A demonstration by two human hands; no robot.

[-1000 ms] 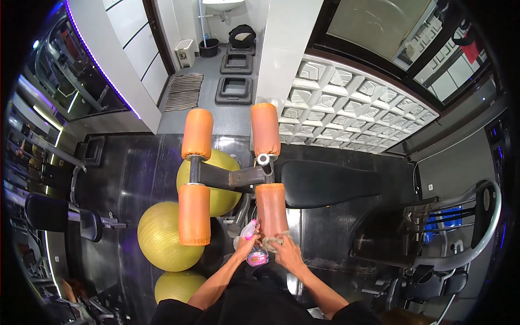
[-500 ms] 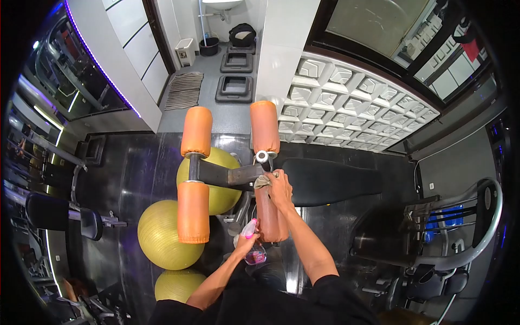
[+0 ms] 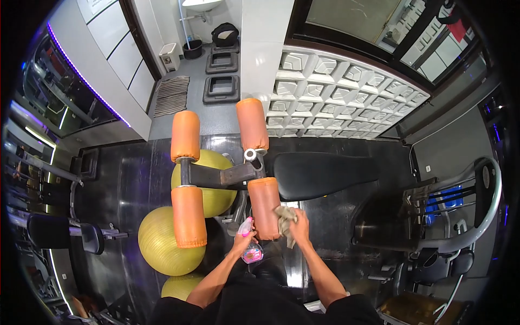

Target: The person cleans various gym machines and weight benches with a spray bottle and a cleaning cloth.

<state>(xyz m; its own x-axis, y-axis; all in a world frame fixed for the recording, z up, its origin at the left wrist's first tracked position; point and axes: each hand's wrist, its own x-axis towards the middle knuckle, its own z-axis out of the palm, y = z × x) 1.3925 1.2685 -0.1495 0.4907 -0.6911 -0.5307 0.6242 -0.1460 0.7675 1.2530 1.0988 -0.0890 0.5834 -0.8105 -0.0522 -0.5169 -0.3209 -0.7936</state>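
My left hand is wrapped round the neck of a spray bottle with a pink and white trigger head and a clear body. A greyish-beige cloth hangs bunched in my right hand, against the right side of the nearest orange foam roller pad. That pad belongs to a bench with a dark metal frame. Three more orange pads stick out from the frame: one at far right, one at far left, one at near left.
A black padded bench extends to the right. Yellow exercise balls lie under and left of the frame. Another gym machine stands at right. Behind are a white patterned wall, a striped mat and dark trays.
My right hand and the cloth have moved from the inner end of the near right pad down to its outer right side. The spray bottle stays in my left hand, a little further left.
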